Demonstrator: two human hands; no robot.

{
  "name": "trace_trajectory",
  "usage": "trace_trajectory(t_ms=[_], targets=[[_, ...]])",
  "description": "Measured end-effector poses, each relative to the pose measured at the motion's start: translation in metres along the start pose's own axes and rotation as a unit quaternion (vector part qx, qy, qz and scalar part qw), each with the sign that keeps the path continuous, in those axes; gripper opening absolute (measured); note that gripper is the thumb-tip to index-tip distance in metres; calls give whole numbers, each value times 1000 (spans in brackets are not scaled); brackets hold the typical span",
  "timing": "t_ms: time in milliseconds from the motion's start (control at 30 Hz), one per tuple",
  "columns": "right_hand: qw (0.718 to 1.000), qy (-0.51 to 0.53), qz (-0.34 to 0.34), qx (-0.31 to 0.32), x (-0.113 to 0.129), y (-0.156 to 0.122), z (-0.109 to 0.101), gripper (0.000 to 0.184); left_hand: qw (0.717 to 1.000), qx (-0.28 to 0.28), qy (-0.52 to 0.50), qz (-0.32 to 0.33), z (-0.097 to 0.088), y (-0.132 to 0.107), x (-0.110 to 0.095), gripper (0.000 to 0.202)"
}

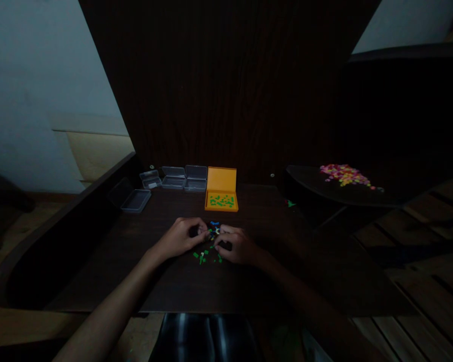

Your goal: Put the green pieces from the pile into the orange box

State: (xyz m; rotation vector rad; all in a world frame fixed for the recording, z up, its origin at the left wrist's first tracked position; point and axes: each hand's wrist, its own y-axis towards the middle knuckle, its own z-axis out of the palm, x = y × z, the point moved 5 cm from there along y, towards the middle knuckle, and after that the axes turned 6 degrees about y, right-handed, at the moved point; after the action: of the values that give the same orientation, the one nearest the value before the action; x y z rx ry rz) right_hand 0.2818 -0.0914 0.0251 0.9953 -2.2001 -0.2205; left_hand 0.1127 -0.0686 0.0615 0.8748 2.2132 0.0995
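Note:
My left hand (181, 236) is closed in a pinch at the left side of a small cluster of blue, white, yellow and green plastic pieces (217, 232). From the right, my right hand (234, 245) curls over the same cluster, its fingers also closed. What either hand grips is too small and dim to make out. Loose green pieces (201, 257) lie on the dark wooden desk (166, 286) just nearer to me, with a white one among them. Beyond the hands, an orange box (222, 179) stands with its lid up and holds several green pieces.
Left of the orange box are clear plastic cases with raised lids, one small case (151, 180) among them. Another clear case (136, 200) lies farther left. On a side shelf (305, 178) at right is a heap of pink, red and yellow pieces (345, 175). A dark panel (226, 90) rises behind.

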Motion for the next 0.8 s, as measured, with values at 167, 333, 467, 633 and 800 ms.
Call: trace_trajectory(t_ms=[167, 333, 467, 633, 800], targets=[[1000, -8, 5, -2, -3, 1, 1, 4, 995, -76, -23, -55, -5, 2, 8, 17], [1000, -5, 15, 3, -2, 2, 2, 4, 990, -109, -39, -83, -4, 6, 18, 19], [1000, -2, 20, 4, 0, 3, 3, 8, 987, -121, -52, -94, -3, 13, 25, 20], [999, -23, 21, 19, 1, 4, 3, 5, 992, -92, -21, -85, -2, 29, 26, 20], [998, -36, 12, 47, 0, 5, 5, 6, 994, -57, 53, -75, -2, 61, 34, 15]])
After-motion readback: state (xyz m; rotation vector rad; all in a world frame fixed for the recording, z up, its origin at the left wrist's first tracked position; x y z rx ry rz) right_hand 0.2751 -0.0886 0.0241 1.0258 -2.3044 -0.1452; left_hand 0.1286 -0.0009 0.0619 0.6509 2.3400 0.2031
